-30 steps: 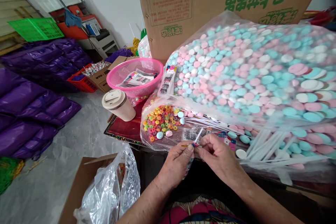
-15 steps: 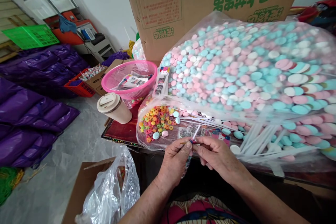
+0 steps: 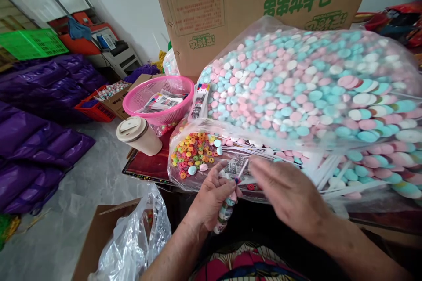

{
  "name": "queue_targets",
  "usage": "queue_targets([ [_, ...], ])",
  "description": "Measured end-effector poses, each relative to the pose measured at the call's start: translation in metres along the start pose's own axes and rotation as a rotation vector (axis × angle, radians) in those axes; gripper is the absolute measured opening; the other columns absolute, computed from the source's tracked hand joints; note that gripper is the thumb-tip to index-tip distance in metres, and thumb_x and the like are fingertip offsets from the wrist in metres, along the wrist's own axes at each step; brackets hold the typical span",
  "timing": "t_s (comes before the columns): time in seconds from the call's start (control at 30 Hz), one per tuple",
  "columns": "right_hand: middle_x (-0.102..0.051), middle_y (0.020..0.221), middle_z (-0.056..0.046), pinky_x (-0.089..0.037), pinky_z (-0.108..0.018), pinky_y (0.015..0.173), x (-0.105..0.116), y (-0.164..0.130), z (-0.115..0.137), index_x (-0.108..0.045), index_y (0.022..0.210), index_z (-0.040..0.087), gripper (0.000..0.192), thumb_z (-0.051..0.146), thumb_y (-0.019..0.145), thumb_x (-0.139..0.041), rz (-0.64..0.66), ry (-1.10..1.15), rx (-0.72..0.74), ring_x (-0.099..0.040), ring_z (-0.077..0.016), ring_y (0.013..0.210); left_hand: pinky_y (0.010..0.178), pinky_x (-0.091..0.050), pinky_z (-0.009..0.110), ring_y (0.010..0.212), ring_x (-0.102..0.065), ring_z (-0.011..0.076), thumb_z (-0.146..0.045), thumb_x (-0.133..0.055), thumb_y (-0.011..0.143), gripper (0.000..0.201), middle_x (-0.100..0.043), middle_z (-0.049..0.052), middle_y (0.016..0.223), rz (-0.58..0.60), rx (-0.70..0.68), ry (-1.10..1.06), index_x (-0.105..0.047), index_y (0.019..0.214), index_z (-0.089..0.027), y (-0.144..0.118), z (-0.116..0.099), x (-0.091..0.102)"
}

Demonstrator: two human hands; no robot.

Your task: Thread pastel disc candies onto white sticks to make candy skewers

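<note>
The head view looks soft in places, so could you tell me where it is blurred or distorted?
In the head view, the right hand is motion-blurred while the left hand, gripping the candy stick, stays sharp; the bag of pastel discs smears and stretches toward the right edge.

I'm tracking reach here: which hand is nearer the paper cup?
Left. The left hand, gripping a candy stick, lies just right of and below the cup. The right hand is farther right, over the bag edge.
</note>
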State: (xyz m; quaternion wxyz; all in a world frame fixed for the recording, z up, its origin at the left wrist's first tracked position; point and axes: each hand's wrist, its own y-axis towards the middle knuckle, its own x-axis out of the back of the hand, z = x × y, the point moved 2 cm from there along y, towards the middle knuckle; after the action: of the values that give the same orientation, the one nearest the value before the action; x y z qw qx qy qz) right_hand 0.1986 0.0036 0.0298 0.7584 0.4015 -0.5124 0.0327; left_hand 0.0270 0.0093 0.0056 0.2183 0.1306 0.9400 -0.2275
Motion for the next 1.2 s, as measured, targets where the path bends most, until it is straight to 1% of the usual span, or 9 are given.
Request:
queue_targets([
  [0.17,-0.064,0.093,-0.009,-0.047,-0.024,0.064,-0.004,-0.009,0.029,-0.060,0.104,0.014,0.030,0.008,0.086,-0.036,0.355,0.502,-0.042,-0.059,-0.0146,0.076,0.055,-0.035,0.021,0.057,-0.050,0.0095,-0.030,-0.070,0.071,0.063,-0.058,-0.003,0.064,0.213,0.129,0.255,-0.038,0.124,-0.017,-0.010,0.002,-0.002],
  [0.3,-0.058,0.072,-0.005,-0.045,-0.025,0.060,-0.007,-0.018,0.030,-0.061,0.085,0.015,0.027,0.011,0.088,-0.035,0.262,0.667,-0.182,-0.054,-0.0143,0.066,0.060,-0.037,0.024,0.064,-0.052,0.0122,-0.029,-0.062,0.078,0.055,-0.059,0.001,0.073,0.333,0.181,0.449,-0.039,0.126,-0.017,-0.016,-0.006,-0.001],
  [0.43,-0.062,0.070,-0.004,-0.047,-0.027,0.061,-0.020,-0.013,0.026,-0.061,0.076,0.018,0.022,0.018,0.087,-0.042,0.160,0.714,-0.570,-0.059,-0.0156,0.067,0.075,-0.041,0.033,0.078,-0.057,0.0200,-0.017,-0.053,0.081,0.017,-0.065,0.007,0.082,0.183,-0.296,1.025,-0.063,0.095,-0.017,-0.014,-0.011,-0.007],
  [0.57,-0.066,0.068,-0.003,-0.050,-0.028,0.059,-0.029,-0.009,0.027,-0.065,0.081,0.018,0.021,0.021,0.086,-0.045,0.135,0.654,-0.765,-0.063,-0.0170,0.065,0.082,-0.041,0.040,0.082,-0.059,0.0251,-0.013,-0.049,0.080,0.019,-0.069,0.011,0.085,0.020,-0.625,1.358,-0.067,0.082,-0.019,-0.014,-0.004,-0.009],
  [0.67,-0.068,0.098,-0.011,-0.051,-0.035,0.076,-0.017,-0.008,0.033,-0.062,0.108,0.017,0.029,0.016,0.088,-0.042,0.012,0.333,-0.486,-0.063,-0.0216,0.088,0.077,-0.042,0.036,0.076,-0.059,0.0227,-0.017,-0.052,0.079,0.017,-0.069,0.010,0.079,-0.040,-0.500,1.189,-0.069,0.077,-0.018,-0.014,-0.004,-0.001],
  [0.77,-0.061,0.120,-0.009,-0.029,-0.053,0.102,-0.004,-0.011,0.041,-0.061,0.113,0.021,0.031,0.012,0.088,-0.043,-0.024,-0.027,-0.052,-0.048,-0.0272,0.115,0.060,-0.040,0.027,0.057,-0.053,0.0150,-0.022,-0.058,0.072,0.013,-0.063,0.004,0.062,0.018,-0.039,0.734,-0.067,0.067,-0.015,-0.013,-0.007,0.008],
  [0.9,-0.068,0.088,-0.008,-0.015,-0.059,0.106,-0.005,-0.016,0.047,-0.068,0.090,0.015,0.031,0.009,0.087,-0.037,0.070,-0.094,0.282,-0.052,-0.0267,0.102,0.048,-0.032,0.022,0.045,-0.043,0.0092,-0.021,-0.061,0.063,0.010,-0.056,0.001,0.054,0.273,0.371,0.427,-0.066,0.062,-0.012,-0.019,-0.009,0.008],
  [1.1,-0.058,0.053,-0.002,-0.039,-0.049,0.085,-0.017,-0.011,0.036,-0.063,0.061,0.022,0.021,0.014,0.076,-0.052,0.461,0.128,0.127,-0.050,-0.0184,0.059,0.064,-0.035,0.030,0.056,-0.046,0.0144,-0.011,-0.055,0.068,0.014,-0.056,0.002,0.056,0.302,-0.324,1.295,-0.059,0.057,-0.017,-0.026,-0.010,0.002],
  [1.2,-0.062,0.061,-0.001,-0.041,-0.037,0.073,-0.011,0.001,0.006,-0.064,0.065,0.022,0.023,0.018,0.083,-0.050,0.480,0.134,-0.021,-0.052,-0.0161,0.061,0.069,-0.036,0.032,0.062,-0.050,0.0168,-0.013,-0.057,0.070,0.012,-0.060,0.004,0.061,0.100,-0.470,1.290,-0.061,0.061,-0.017,-0.027,-0.015,0.010],
])
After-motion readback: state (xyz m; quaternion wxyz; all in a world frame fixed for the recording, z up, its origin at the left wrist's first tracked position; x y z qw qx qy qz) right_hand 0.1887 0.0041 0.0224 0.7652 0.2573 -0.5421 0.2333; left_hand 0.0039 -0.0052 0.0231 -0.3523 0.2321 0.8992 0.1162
